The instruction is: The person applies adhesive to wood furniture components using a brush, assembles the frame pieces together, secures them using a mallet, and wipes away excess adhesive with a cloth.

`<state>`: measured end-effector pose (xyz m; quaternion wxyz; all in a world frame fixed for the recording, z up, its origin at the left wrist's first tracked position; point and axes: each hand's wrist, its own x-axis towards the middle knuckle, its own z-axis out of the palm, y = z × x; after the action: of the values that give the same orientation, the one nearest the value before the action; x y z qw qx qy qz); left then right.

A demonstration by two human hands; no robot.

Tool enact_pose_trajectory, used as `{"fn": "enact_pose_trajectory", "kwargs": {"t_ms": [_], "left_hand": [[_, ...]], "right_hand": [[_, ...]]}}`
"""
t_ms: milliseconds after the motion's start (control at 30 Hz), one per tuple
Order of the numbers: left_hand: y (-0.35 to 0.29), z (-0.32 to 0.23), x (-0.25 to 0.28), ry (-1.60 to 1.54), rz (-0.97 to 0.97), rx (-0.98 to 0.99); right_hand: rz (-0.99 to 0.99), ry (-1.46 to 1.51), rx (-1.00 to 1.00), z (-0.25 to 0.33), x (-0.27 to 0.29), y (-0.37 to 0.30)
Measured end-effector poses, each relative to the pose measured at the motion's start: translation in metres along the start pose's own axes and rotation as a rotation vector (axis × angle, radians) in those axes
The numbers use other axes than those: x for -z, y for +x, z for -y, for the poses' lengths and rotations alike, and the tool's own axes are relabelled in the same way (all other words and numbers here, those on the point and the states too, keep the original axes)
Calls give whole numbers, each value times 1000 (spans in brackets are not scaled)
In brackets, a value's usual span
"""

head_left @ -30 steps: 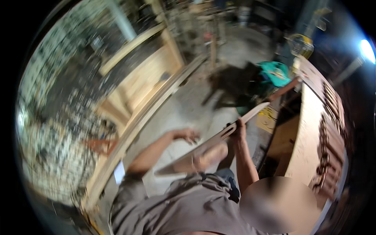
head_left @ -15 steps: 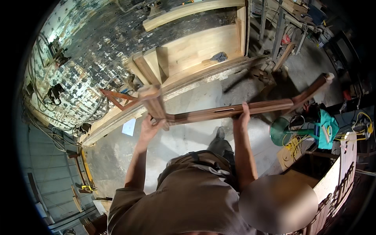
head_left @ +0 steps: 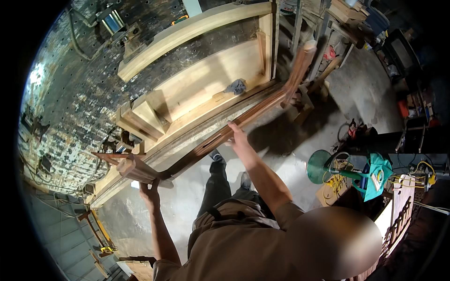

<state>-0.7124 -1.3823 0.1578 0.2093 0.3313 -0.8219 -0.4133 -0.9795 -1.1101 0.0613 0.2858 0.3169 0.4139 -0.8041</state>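
I hold a long dark brown wooden frame piece with short legs at both ends, level across my front. My left hand grips its near end under a square leg block. My right hand clasps the rail near the middle. The far leg points up at the upper right. Below the piece are my dark trousers and shoes on the grey concrete floor.
A large pale wooden frame lies on a perforated metal table ahead. A green stand, a teal bag and yellow cable sit on the right. Wood blocks lie near the far leg.
The view has swung toward the table. The wooden piece has turned, its far end rising toward the upper right, and both hands have stayed on it.
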Motion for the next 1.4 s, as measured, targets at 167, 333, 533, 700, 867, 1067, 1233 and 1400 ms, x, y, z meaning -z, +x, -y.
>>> {"fn": "enact_pose_trajectory", "kwargs": {"t_ms": [167,333,533,700,867,1067,1233,1400], "left_hand": [[68,11,-33,-67,-12,82],[131,28,-61,-73,28,159],[197,56,-91,-6,71,176],[221,54,-113,26,23,263],[255,16,-138,-203,-21,481],[215,33,-144,-9,-176,410],[132,51,-138,57,-119,504],[89,62,-137,104,-36,626]], "right_hand": [[-59,-100,-47,9,-42,80],[-2,-60,-74,2,-73,158],[-80,-218,-67,-9,-73,253],[-2,-176,-151,18,-117,261],[85,-348,-119,20,-83,330],[4,-131,-233,52,-100,346],[-21,-71,-258,56,-129,354],[-3,-105,-244,55,-121,381]]}}
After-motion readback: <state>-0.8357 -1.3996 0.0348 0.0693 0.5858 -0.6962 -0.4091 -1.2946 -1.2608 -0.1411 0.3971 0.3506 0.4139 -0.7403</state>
